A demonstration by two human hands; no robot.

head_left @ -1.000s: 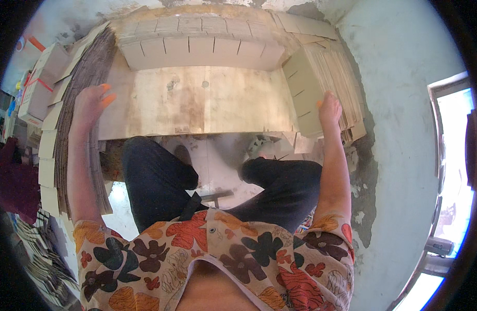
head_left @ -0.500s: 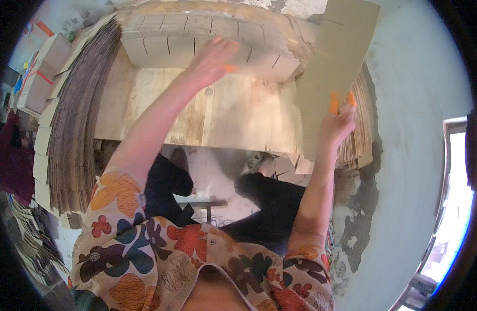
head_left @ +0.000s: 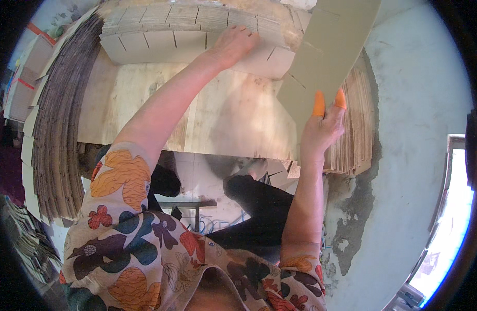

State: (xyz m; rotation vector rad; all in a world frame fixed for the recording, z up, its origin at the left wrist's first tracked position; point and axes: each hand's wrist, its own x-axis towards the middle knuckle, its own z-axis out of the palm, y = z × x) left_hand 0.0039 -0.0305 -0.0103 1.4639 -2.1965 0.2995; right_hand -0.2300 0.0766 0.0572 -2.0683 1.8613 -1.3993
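In my right hand (head_left: pixel 324 124) is a long greyish-brown cardboard strip (head_left: pixel 334 46) with short slits, held near its lower end. Orange finger covers show on two of that hand's digits. The strip stands tilted, its top leaning right and running out of the picture. My left hand (head_left: pixel 236 46) is at the row of slotted cardboard strips (head_left: pixel 160 46) along the back of the wooden table. Its fingers curl over the top edge of the front strips, and the fingertips are partly hidden there.
Stacked cardboard (head_left: pixel 67 119) rises in a tall curved pile at the left. More cardboard sheets (head_left: pixel 357 114) stand behind my right hand, against the peeling wall (head_left: pixel 404 129). The wooden tabletop (head_left: pixel 186 114) lies between. Below it are my dark-clothed legs (head_left: pixel 259 207) and a low metal-framed stool (head_left: pixel 197 205).
My left hand has moved right along the row, and its fingers now rest over the top edge. My right hand and its strip have shifted slightly left. The view has shifted a little too.
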